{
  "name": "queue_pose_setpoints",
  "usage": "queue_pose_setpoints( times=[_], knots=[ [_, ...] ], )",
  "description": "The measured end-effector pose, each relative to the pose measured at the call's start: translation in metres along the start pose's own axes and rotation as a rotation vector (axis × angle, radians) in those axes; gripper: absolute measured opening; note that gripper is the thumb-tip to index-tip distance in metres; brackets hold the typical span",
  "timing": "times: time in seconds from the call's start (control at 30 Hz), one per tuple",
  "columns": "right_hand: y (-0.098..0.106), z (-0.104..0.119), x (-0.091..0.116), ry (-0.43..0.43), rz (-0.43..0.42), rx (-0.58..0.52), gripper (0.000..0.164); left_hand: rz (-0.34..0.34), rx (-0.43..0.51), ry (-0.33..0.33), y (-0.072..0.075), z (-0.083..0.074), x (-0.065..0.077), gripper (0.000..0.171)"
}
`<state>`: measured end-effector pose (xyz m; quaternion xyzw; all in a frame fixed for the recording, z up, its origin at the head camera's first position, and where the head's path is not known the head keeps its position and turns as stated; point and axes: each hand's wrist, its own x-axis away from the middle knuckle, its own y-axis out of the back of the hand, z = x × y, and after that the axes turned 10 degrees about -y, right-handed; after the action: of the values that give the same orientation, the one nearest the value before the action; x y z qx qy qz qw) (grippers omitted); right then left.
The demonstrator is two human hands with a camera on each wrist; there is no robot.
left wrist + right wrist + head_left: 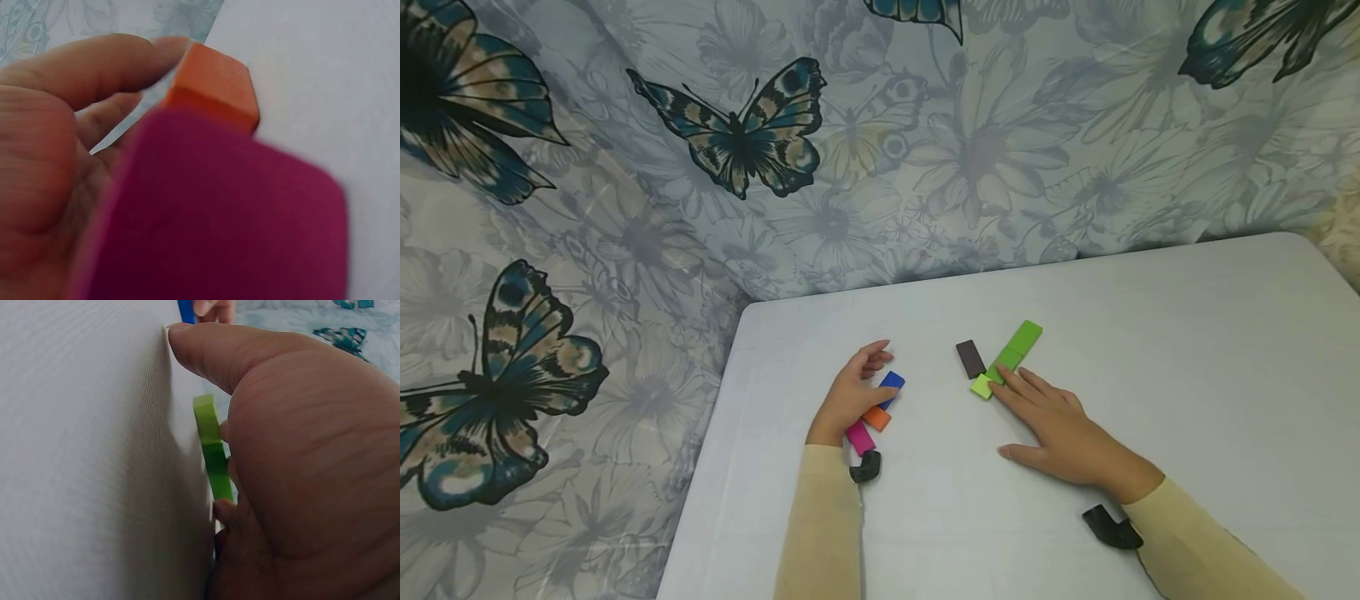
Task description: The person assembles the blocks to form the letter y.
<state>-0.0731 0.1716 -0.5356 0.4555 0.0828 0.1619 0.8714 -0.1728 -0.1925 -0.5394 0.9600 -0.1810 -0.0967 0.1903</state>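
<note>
My left hand [848, 396] lies beside a short row of blocks, its fingers loosely bent and its thumb over the blue block [892, 380]. Below the thumb come an orange block [877, 418] and a magenta block [861, 437], which looms large in the left wrist view. With fingers stretched out, my right hand [1063, 433] touches the green blocks [1024, 338], which lie end to end in a slanted line. A lime-green block [981, 387] sits at the near end of that line, by the fingertips. Close by lies a dark brown block [971, 359].
A white cloth covers the table [1210, 350]. Behind and to the left hangs a patterned curtain [985, 150] with butterflies and flowers. Black wrist devices [1112, 528] are on both arms, low over the tabletop.
</note>
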Motion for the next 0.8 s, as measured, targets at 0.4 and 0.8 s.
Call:
queue_pose_setpoints(
  times=[0.4, 0.8],
  knots=[
    [0.0028, 0.0006, 0.0009, 0.001, 0.007, -0.003, 0.090, -0.138, -0.123, 0.063, -0.0054, -0.0005, 0.0001, 0.043],
    [0.0002, -0.0013, 0.0004, 0.004, 0.009, -0.007, 0.091, 0.007, -0.064, 0.150, 0.0013, -0.0050, 0.0043, 0.079]
  ],
)
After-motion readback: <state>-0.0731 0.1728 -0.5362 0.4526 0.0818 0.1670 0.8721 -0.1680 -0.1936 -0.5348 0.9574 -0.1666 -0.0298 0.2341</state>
